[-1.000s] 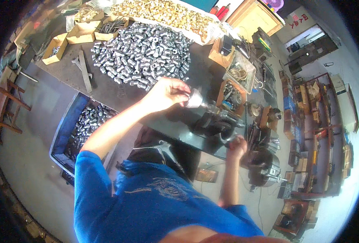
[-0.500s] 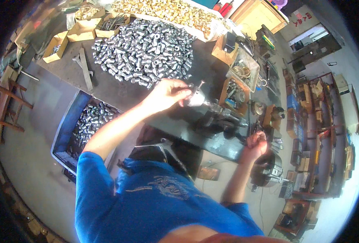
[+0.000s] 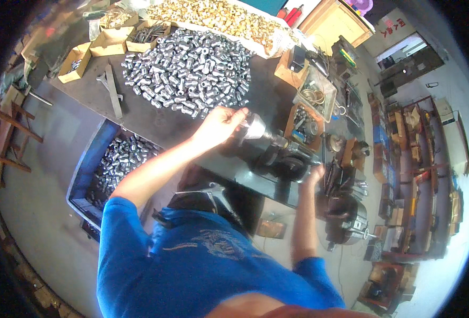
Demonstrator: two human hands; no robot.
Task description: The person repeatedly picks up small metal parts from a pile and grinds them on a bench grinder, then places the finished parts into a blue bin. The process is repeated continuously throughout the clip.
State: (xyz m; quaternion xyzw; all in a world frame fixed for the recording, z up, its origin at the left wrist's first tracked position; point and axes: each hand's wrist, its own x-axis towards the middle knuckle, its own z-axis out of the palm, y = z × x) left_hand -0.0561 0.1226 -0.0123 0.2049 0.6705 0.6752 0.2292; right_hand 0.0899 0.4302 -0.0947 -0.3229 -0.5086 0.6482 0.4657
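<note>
Note the left hand (image 3: 225,126) in a narrow shape, with fingers drawn together at the near end of the silvery round head (image 3: 254,127); cannot tell a firm grip from a mere touch there. Find that head above the desk (image 3: 139,112), between the two hands, at the left end of the dark machine (image 3: 288,167). Look for the right hand (image 3: 314,175) beside the machine's other end, curled and partly hidden; cannot tell its hold. Best, by judgement, to steady the left hand in line with the head, to keep fingertips clear of any moving part, and to work the right hand smoothly, without jerks. Mind the loose edge of the pile of grey metal fittings (image 3: 186,74), just beside the left hand. As for writing, see red characters (image 3: 401,23) on the far wall and a pale printed design (image 3: 218,246) on the blue shirt (image 3: 192,275), too faint to read; cannot make out any brand or label on the machine.
</note>
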